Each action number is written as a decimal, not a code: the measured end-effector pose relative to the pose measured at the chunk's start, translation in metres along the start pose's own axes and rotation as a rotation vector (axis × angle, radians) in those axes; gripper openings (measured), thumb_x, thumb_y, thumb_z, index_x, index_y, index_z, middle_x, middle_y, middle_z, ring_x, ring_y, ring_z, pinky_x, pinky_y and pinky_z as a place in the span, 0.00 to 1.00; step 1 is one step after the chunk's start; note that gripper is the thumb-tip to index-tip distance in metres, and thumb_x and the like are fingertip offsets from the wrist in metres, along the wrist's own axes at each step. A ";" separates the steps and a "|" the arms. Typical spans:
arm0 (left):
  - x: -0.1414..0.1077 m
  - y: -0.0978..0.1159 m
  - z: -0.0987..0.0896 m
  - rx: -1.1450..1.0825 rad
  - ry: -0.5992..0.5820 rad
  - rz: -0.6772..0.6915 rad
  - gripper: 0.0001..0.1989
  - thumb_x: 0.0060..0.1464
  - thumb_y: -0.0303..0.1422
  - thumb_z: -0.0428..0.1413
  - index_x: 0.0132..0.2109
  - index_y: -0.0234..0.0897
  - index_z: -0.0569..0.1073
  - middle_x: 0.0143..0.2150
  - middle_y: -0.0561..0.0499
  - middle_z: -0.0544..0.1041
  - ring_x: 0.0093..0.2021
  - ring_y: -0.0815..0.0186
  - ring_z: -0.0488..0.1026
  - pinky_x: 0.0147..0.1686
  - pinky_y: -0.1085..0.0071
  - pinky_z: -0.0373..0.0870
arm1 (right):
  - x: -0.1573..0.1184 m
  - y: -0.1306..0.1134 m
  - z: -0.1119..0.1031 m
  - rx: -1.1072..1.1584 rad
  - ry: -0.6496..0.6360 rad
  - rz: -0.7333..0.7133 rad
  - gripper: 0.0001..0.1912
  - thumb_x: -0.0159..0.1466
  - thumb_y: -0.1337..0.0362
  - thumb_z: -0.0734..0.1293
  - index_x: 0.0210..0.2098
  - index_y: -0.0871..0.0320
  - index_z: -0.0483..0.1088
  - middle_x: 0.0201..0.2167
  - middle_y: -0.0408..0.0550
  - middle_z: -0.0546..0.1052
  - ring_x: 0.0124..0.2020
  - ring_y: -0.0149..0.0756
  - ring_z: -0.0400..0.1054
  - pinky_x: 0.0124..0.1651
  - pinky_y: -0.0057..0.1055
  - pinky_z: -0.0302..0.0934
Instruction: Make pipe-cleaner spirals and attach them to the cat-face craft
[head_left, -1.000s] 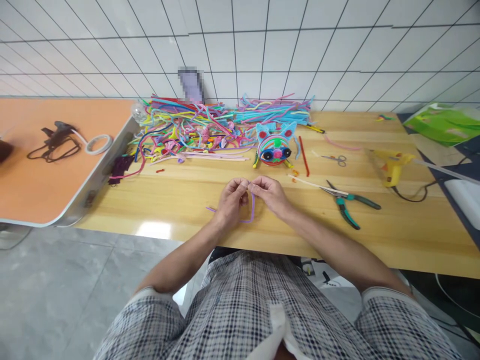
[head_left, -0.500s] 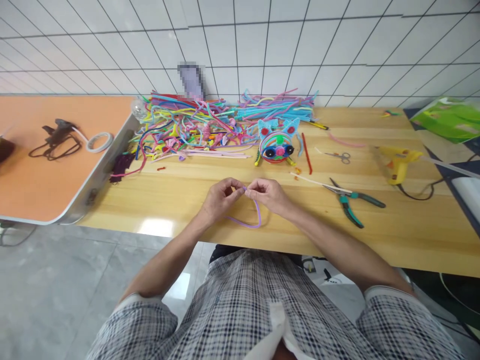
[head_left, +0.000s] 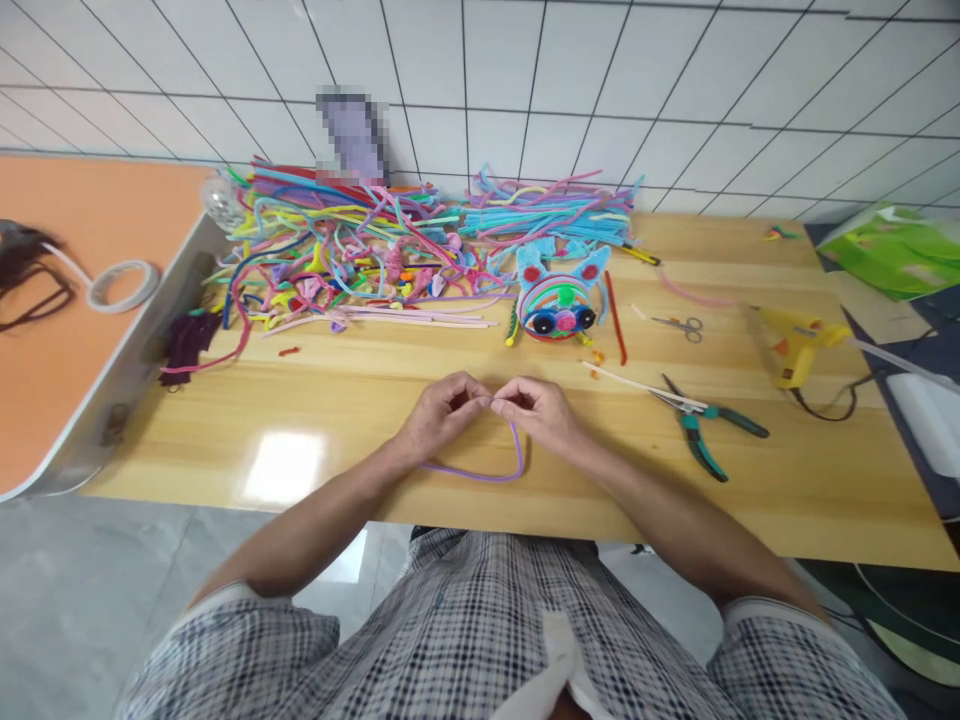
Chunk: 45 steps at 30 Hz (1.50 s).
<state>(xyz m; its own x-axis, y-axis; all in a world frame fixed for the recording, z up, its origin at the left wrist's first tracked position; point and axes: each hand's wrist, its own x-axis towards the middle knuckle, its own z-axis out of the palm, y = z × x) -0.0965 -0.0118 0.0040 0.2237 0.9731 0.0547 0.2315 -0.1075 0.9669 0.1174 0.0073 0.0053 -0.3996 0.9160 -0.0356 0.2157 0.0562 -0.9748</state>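
Note:
Fingertips meeting over the wooden table, my left hand [head_left: 448, 415] and my right hand [head_left: 538, 408] both pinch a purple pipe cleaner [head_left: 480, 477]. Its free length bends below my hands in a loose curve near the table's front edge. The pinched part is mostly hidden by my fingers. Beyond my hands sits a round animal figure [head_left: 556, 308] made of coloured pipe cleaners, with blue ears and dark eyes. To the right of my right hand lie green-handled pliers [head_left: 701, 430], with a pale stick [head_left: 637, 386] across their jaws.
A heap of colourful pipe cleaners [head_left: 352, 250] lies along the wall at the back left. Small scissors [head_left: 682, 327], a red pipe cleaner [head_left: 616, 318] and a yellow glue gun [head_left: 799, 345] lie to the right. On the orange table stands a roll of tape [head_left: 122, 286].
The camera view has shifted and tilted slightly. My hands stay together on the purple pipe cleaner, and the small purple bit seen at my fingertips is now hidden.

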 end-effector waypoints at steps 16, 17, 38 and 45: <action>0.001 0.002 0.012 -0.553 0.030 -0.311 0.20 0.52 0.48 0.76 0.34 0.36 0.82 0.25 0.56 0.72 0.25 0.73 0.60 0.26 0.74 0.57 | -0.008 0.000 0.009 0.038 0.089 -0.026 0.19 0.68 0.46 0.74 0.30 0.53 0.77 0.26 0.43 0.78 0.26 0.32 0.64 0.32 0.33 0.60; 0.001 0.002 0.013 -0.585 0.042 -0.328 0.21 0.51 0.48 0.76 0.34 0.36 0.81 0.23 0.57 0.69 0.24 0.74 0.58 0.26 0.74 0.55 | -0.009 0.001 0.010 0.049 0.090 -0.028 0.19 0.67 0.45 0.75 0.30 0.53 0.76 0.26 0.43 0.77 0.26 0.33 0.64 0.32 0.33 0.60; 0.005 0.010 -0.007 -0.002 0.065 -0.008 0.12 0.55 0.41 0.70 0.33 0.37 0.83 0.30 0.51 0.76 0.30 0.68 0.66 0.33 0.70 0.61 | 0.001 0.005 0.003 0.030 0.001 -0.085 0.11 0.62 0.55 0.72 0.32 0.57 0.76 0.24 0.40 0.74 0.25 0.29 0.62 0.30 0.28 0.57; 0.008 0.029 0.022 -0.591 0.140 -0.320 0.24 0.37 0.46 0.80 0.32 0.36 0.79 0.21 0.60 0.67 0.21 0.76 0.57 0.23 0.75 0.52 | 0.004 -0.003 0.002 0.204 0.064 -0.082 0.23 0.59 0.44 0.78 0.29 0.56 0.72 0.24 0.38 0.71 0.27 0.29 0.60 0.32 0.29 0.55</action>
<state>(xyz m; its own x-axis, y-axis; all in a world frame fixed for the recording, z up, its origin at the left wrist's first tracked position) -0.0670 -0.0120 0.0270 0.0970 0.9600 -0.2628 -0.2981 0.2799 0.9126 0.1134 0.0104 0.0071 -0.3496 0.9354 0.0534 -0.0022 0.0562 -0.9984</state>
